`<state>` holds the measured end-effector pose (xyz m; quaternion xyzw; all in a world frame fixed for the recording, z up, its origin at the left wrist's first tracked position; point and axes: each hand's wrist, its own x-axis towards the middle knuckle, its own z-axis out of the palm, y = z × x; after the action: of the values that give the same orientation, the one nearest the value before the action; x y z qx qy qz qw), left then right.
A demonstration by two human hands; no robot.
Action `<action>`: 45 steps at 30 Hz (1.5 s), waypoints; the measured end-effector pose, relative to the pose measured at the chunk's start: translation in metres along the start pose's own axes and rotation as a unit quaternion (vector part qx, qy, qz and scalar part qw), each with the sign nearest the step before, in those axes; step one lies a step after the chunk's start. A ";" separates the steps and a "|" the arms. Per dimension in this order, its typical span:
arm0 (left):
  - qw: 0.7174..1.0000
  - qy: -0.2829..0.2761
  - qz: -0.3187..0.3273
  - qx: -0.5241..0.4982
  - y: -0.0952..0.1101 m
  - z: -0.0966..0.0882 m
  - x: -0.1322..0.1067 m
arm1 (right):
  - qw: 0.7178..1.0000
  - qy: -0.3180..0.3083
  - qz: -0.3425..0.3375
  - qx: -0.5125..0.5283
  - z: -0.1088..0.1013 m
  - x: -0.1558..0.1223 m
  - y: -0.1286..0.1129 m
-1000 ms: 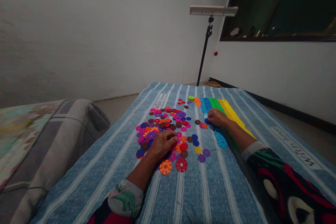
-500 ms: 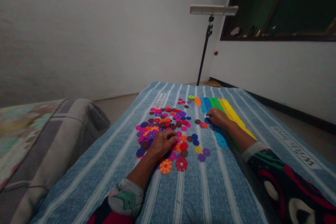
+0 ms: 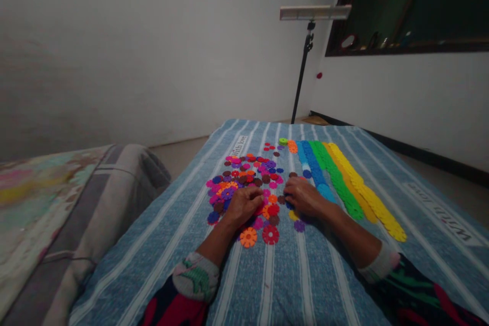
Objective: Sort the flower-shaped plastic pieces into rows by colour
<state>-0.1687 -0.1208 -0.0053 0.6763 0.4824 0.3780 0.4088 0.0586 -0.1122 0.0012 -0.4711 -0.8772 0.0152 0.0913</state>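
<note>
A loose pile of flower-shaped plastic discs in purple, pink, orange, brown, red and blue lies on the striped cloth. My left hand rests at the pile's near side, thumb and fingers pressed together; anything between them is hidden. Beside a brown disc and blue discs, my right hand has its fingers curled downward, and I cannot make out what they hold. Right of it run overlapping rows of discs: a blue row, a green row and a yellow row.
An orange disc and a red disc lie nearest me. Small orange discs sit at the far end beside a lime-green disc. A lamp on a stand rises behind. A draped surface stands at left.
My right hand has moved left and nearer, from the blue row to the loose blue and brown discs. A dark blue disc now shows at that row. My left hand stays at the pile.
</note>
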 end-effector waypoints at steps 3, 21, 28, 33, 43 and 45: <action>1.000 0.000 0.004 0.014 -0.001 0.000 -0.001 | 1.000 -0.004 0.006 0.003 0.007 -0.004 -0.003; 0.997 0.019 0.034 0.072 -0.007 -0.001 0.001 | 0.983 0.098 0.057 0.144 0.006 -0.011 0.013; 0.996 0.010 0.038 0.079 -0.002 -0.002 -0.001 | 0.985 0.061 0.022 0.159 0.009 -0.012 0.016; 0.996 0.007 0.039 0.083 -0.001 -0.002 0.000 | 0.992 0.038 0.012 0.119 0.008 -0.012 0.017; 0.995 0.000 0.053 0.084 -0.004 -0.002 0.001 | 1.000 -0.012 0.019 0.010 -0.001 -0.016 0.006; 0.994 -0.002 0.055 0.091 -0.004 -0.002 0.001 | 0.999 -0.021 0.029 -0.003 -0.002 -0.016 0.002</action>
<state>-0.1717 -0.1181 -0.0081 0.7370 0.4756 0.3531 0.3255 0.0695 -0.1242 0.0005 -0.4962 -0.8649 0.0253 0.0711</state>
